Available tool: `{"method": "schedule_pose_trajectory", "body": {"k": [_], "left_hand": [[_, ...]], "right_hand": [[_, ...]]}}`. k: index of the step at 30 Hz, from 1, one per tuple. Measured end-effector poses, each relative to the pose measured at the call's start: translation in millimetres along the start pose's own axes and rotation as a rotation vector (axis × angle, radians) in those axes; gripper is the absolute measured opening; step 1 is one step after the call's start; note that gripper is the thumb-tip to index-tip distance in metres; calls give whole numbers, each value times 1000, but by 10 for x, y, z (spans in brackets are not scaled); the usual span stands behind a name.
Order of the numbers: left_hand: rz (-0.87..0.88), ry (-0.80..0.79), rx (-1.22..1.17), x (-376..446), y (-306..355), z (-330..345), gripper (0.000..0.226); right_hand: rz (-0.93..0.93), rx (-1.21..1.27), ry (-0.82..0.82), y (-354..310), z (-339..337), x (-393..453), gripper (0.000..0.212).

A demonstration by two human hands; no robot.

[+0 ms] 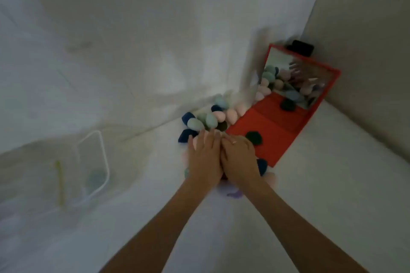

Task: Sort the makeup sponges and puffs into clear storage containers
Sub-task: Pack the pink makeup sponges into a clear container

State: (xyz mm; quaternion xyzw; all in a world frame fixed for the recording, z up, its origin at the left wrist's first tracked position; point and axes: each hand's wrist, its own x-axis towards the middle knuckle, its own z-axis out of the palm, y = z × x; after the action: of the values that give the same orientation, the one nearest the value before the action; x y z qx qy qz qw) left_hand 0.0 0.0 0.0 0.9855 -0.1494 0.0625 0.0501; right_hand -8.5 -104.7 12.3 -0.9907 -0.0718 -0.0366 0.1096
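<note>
Both hands, the left hand and right hand, lie side by side with fingers straight, pressing down on the heap of makeup sponges on the white sheet. A red mirrored case lies open just right of the heap, with a dark green puff on its base. The clear storage container stands well apart to the left.

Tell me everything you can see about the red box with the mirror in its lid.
The red box with a mirrored lid lies open on the white surface, in the corner by the wall. Its flat red base looks divided into sections; two dark green sponges rest on it. The lid stands tilted up, and its mirror reflects pastel sponges and fingers. A small black object sits behind the lid. The right hand lies beside its near left edge; contact is unclear.
</note>
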Motion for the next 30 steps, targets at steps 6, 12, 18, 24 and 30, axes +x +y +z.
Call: {"method": "schedule_pose_trajectory", "body": {"k": [6,12,18,24,30], "left_hand": [[-28,224,-60,-42,-166,715,58],[47,449,-87,-25,-213,928,55],[24,401,-235,-3,-239,733,60],[0,450,-186,-718,-599,552,55],[-104,569,-132,-1414,-1077,345,44]], "right_hand": [[52,-15,15,13,705,20,54],[11,88,170,30,747,3,46],[123,122,603,96,673,16,28],[119,45,707,-126,625,-313,35],[-168,276,602,-942,838,-639,27]]}}
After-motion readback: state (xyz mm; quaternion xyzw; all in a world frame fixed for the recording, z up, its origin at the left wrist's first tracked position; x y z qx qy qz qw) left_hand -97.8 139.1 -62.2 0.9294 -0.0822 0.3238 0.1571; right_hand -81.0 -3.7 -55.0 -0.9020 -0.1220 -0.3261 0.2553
